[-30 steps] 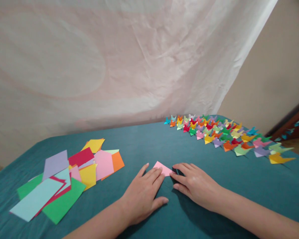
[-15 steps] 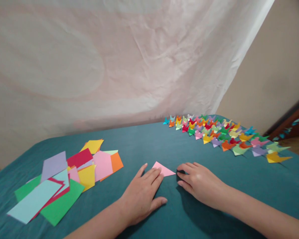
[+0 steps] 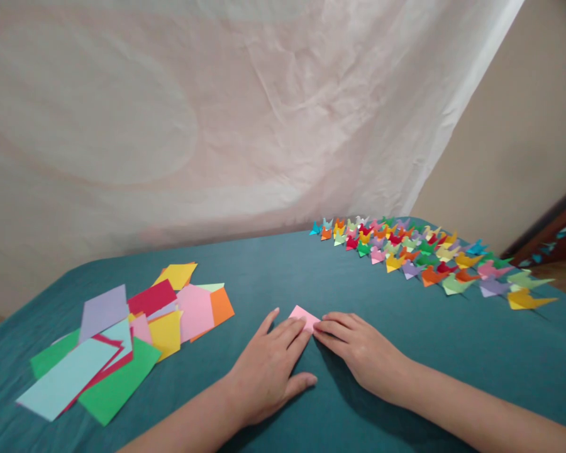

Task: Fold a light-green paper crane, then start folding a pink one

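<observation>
A small folded pink paper (image 3: pixel 303 314) lies on the teal tablecloth (image 3: pixel 283 270) near the middle of the table. My left hand (image 3: pixel 273 368) lies flat with fingers stretched out, its fingertips resting on the paper's left part. My right hand (image 3: pixel 358 352) lies palm down beside it, fingers extended and pressed on the paper's right part, covering most of it. Only the paper's far corner shows between the two hands.
Loose coloured paper sheets (image 3: pixel 117 333) are scattered at the left. Rows of several small folded paper birds (image 3: pixel 419 255) stand at the back right. A pale cloth backdrop (image 3: pixel 217 126) hangs behind the table. More folded birds (image 3: pixel 554 242) lie on a brown surface at far right.
My right hand slid left over the pink paper, hiding the pointed right corner that showed half a second ago. My left hand stayed in place.
</observation>
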`<state>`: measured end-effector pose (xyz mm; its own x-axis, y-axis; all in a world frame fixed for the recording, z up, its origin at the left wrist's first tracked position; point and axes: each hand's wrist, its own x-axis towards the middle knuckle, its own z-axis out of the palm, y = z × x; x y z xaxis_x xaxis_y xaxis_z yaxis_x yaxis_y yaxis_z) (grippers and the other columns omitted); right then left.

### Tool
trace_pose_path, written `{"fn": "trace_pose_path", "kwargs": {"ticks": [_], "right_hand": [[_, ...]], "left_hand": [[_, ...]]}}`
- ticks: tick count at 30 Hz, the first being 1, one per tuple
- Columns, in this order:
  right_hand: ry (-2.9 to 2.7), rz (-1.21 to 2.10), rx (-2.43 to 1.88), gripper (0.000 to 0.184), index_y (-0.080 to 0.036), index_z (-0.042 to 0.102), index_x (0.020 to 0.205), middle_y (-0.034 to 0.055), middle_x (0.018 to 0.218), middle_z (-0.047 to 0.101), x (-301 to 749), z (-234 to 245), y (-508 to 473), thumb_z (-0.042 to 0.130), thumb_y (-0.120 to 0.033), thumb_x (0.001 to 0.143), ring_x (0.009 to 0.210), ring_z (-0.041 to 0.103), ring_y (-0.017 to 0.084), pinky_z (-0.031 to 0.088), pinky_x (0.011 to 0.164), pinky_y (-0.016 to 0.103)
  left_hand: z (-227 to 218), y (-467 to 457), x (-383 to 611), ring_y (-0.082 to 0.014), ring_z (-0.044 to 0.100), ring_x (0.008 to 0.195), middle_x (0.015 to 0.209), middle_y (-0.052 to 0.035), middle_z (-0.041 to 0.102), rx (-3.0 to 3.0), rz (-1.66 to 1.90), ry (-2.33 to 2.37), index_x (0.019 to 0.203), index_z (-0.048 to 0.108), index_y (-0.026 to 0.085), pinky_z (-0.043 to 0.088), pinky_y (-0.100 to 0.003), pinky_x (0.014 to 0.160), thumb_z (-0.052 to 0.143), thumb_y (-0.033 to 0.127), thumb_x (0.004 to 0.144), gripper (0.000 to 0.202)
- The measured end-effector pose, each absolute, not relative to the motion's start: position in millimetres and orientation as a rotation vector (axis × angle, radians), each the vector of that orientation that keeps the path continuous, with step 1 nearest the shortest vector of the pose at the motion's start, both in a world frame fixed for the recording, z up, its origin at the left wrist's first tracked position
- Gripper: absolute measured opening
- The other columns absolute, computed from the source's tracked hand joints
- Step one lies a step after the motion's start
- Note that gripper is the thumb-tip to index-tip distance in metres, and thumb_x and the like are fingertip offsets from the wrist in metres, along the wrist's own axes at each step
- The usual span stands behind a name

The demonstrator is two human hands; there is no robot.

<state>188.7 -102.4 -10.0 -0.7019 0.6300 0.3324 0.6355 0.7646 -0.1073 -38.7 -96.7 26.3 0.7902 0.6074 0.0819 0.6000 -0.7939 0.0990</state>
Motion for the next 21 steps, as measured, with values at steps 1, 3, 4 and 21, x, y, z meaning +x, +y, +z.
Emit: {"fn": "trace_pose_path", "kwargs": {"ticks": [1,3,4,21], "right_hand": [[-2.616,-0.010,-0.977,0.040,-0.016,0.051,0.127,0.0105,0.123,0.056,188.2,-10.4,-102.7,0.045,-0.010,0.087,0.114,0.046,0.023,0.044,0.092,0.040],[-2.617,0.013,-0.993,0.041,-0.016,0.050,0.127,0.0100,0.124,0.056,187.6,-10.5,-103.3,0.046,-0.009,0.087,0.115,0.046,0.023,0.043,0.093,0.040],[-2.613,0.022,-1.000,0.042,-0.016,0.050,0.127,0.0098,0.124,0.056,187.4,-10.5,-103.6,0.046,-0.008,0.086,0.115,0.045,0.023,0.042,0.094,0.040],[-2.594,0.035,-1.010,0.039,-0.016,0.055,0.121,0.0089,0.117,0.060,183.7,-7.5,-102.5,0.050,-0.008,0.084,0.111,0.047,0.023,0.040,0.094,0.039]], "left_hand": [[26.1,-96.5,-38.8,-0.0242,0.040,0.127,0.137,-0.0110,0.045,2.905,0.167,0.979,0.135,0.038,0.018,0.016,-0.045,0.111,0.036,0.057,0.089,0.060],[25.5,-95.9,-39.3,-0.0239,0.039,0.128,0.137,-0.0107,0.045,2.899,0.168,0.971,0.135,0.038,0.019,0.015,-0.046,0.111,0.036,0.057,0.089,0.060],[25.1,-95.6,-39.6,-0.0237,0.038,0.128,0.138,-0.0104,0.044,2.897,0.171,0.968,0.135,0.037,0.019,0.014,-0.046,0.111,0.036,0.057,0.089,0.060],[29.4,-93.4,-42.9,-0.0271,0.039,0.127,0.129,-0.0111,0.053,2.946,0.181,1.024,0.123,0.052,0.020,0.016,-0.050,0.110,0.041,0.054,0.089,0.050]]}}
